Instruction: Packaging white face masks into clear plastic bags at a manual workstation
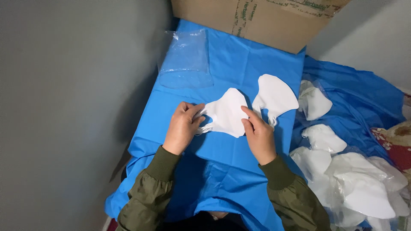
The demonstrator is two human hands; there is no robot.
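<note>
White mask [227, 113]: flat on blue cloth [222, 171], centre, held by left hand [183, 128] at its loops and right hand [257, 132] pinching its edge. Second mask [276, 96] unbagged alongside; bagged masks [342, 179] piled right; empty clear bag [186, 60] far left.

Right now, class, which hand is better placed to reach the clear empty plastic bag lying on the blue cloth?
Probably the left hand: the clear plastic bag lies up-left, on its side; the right hand would cross over.

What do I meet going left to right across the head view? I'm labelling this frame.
Grey wall → clear bag → left hand → held mask → right hand → second mask → bagged masks
</note>
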